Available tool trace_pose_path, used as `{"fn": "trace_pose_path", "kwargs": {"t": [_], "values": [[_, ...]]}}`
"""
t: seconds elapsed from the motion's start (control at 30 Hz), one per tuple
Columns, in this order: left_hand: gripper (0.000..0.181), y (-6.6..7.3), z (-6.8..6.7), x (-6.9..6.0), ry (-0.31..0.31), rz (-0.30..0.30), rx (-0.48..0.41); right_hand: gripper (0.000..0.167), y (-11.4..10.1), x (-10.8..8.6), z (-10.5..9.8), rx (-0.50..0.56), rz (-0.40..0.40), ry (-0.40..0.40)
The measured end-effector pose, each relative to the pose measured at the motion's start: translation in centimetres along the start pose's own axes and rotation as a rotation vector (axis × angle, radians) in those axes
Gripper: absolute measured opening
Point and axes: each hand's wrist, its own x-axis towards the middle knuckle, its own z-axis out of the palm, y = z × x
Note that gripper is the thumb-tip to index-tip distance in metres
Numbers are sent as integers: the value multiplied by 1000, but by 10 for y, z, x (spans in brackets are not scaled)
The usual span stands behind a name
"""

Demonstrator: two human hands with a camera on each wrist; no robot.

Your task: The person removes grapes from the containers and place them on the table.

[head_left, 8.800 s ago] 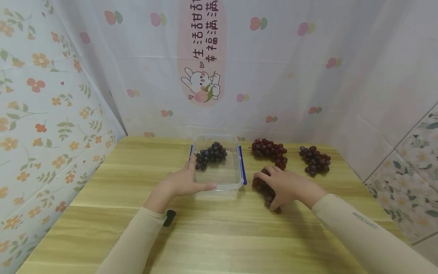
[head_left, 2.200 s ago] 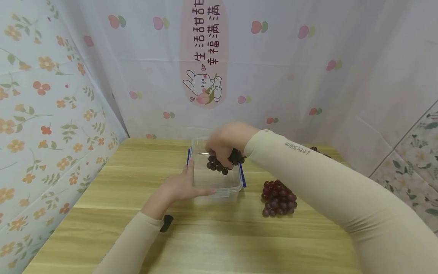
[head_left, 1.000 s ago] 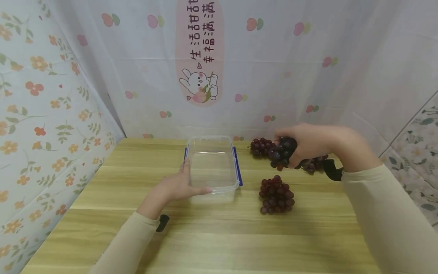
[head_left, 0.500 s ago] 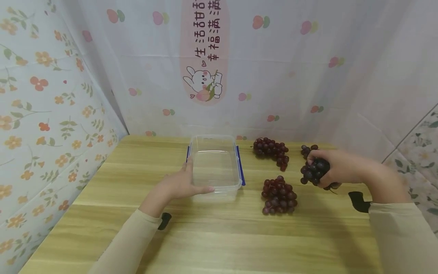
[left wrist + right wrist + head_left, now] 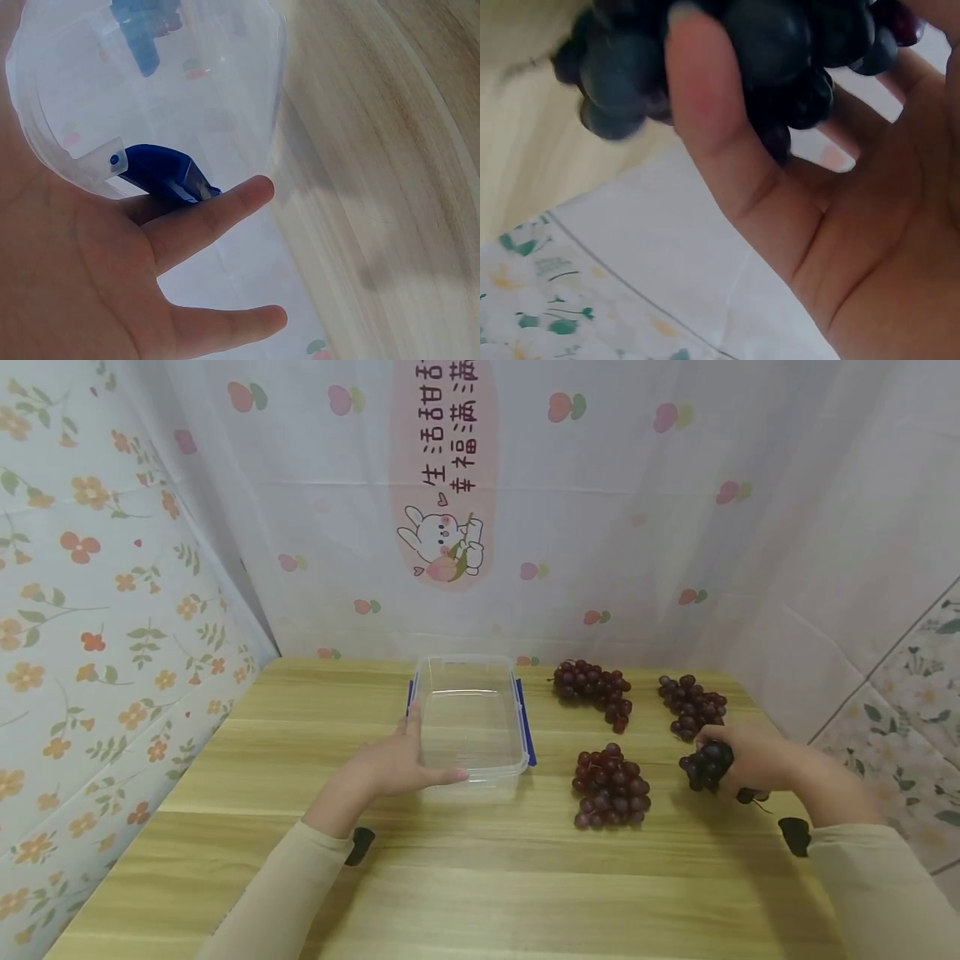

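A clear plastic food container (image 5: 472, 727) without a lid on it stands at mid table in the head view, blue clips (image 5: 528, 725) hanging at its sides. My left hand (image 5: 386, 768) rests against its near left corner, thumb along the front rim and fingers at the left side. In the left wrist view two straight fingers stick out beside a blue clip (image 5: 161, 172). To the far right my right hand (image 5: 765, 768) grips a bunch of black grapes (image 5: 707, 766) close above the table. The right wrist view shows my thumb pressed over those grapes (image 5: 769, 41).
Three bunches of red grapes lie right of the container: a near bunch (image 5: 611, 789), a back bunch (image 5: 592, 687) and a right bunch (image 5: 692, 703) just behind my right hand. A printed curtain (image 5: 600, 527) hangs behind the wooden table (image 5: 480, 893).
The black grapes lay in the container; my right hand lifted them out, carried them right past the red bunches and lowered them toward the table's right side. My left hand stayed at the container.
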Motion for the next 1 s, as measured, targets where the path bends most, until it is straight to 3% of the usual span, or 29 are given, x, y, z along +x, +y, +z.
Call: {"fn": "trace_pose_path", "kwargs": {"t": [0.1, 0.23, 0.5, 0.73, 1.0], "values": [[152, 0, 0, -1, -1, 5, -8, 80, 9, 4, 5, -64, 17, 10], [151, 1, 0, -2, 0, 15, -11, 77, 17, 5, 10, -115, 17, 20], [152, 2, -2, -3, -6, 20, -25, 71, 18, 2, 11, -78, 34, -25], [151, 1, -2, -3, -7, 25, -28, 76, 16, -1, 7, -15, 39, -25], [150, 1, -3, -4, -9, 25, -27, 61, 8, -2, 0, -89, 24, -22]]}}
